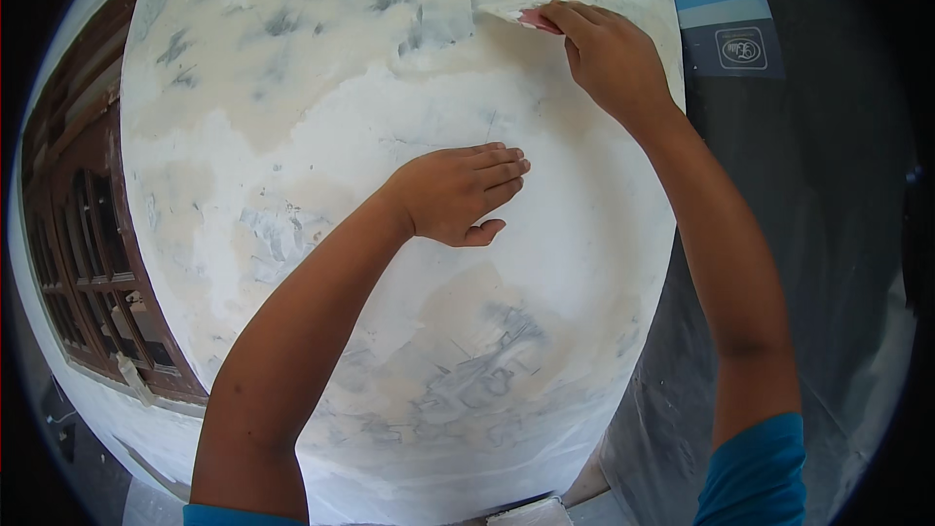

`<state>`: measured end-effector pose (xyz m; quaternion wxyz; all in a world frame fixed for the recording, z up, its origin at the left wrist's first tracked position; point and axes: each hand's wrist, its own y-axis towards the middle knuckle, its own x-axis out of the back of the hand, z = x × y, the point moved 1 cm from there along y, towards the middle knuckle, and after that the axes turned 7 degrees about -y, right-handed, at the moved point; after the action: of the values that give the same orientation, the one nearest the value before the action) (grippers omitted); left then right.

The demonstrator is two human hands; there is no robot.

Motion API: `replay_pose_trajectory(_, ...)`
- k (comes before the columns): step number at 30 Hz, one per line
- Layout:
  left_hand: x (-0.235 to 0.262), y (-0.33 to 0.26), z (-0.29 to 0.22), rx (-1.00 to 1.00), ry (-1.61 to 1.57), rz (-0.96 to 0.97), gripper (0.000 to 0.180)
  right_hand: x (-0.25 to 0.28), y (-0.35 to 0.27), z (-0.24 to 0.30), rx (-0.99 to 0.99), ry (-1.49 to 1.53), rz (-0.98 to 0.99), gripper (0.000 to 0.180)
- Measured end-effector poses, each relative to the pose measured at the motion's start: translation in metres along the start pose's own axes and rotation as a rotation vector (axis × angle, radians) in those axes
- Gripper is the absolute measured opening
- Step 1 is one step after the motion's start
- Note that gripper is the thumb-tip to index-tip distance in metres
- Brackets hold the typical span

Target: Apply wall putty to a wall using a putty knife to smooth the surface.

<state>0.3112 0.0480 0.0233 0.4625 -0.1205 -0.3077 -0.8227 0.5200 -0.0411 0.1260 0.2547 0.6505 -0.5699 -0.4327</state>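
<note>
Scraper [540, 20] gripped by right hand [614, 58] at upper right of wall [594, 244]; left hand [453, 193] held, fingers straight, before its middle.

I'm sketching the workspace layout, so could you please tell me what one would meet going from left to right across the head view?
Brown wooden frame with panes, left hand, pink-handled scraper, right hand, dark sheet.
</note>
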Motion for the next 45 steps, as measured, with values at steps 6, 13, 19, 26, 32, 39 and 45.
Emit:
replay_pose_trajectory(6,0.001,0.002,0.000,0.005,-0.005,0.000,0.040,-0.021,0.025,-0.018,-0.158,-0.047,0.156,0.024)
replay_pose_trajectory(13,0.000,0.000,0.001,0.013,-0.011,0.009,0.040,0.033,-0.096,0.014,-0.020,0.008,0.162,0.032)
replay_pose_trajectory(19,-0.001,-0.002,0.001,0.039,-0.010,0.023,0.041,0.045,-0.109,-0.042,-0.192,0.046,0.149,0.033)
replay_pose_trajectory(26,0.006,0.008,-0.005,0.019,-0.012,0.036,0.043,0.024,-0.082,-0.125,-0.564,-0.003,0.238,0.028)
replay_pose_trajectory(32,0.009,0.004,-0.005,0.044,-0.027,0.053,0.048,-0.006,-0.177,-0.034,-0.277,-0.143,0.253,0.033)
replay_pose_trajectory(39,0.011,0.003,-0.006,0.064,-0.019,0.075,0.048,0.065,-0.132,-0.045,-0.535,0.084,0.325,0.037)
replay_pose_trajectory(45,0.010,0.020,-0.005,0.034,-0.022,0.082,0.049,0.006,-0.121,-0.069,-0.185,-0.042,0.166,0.037)
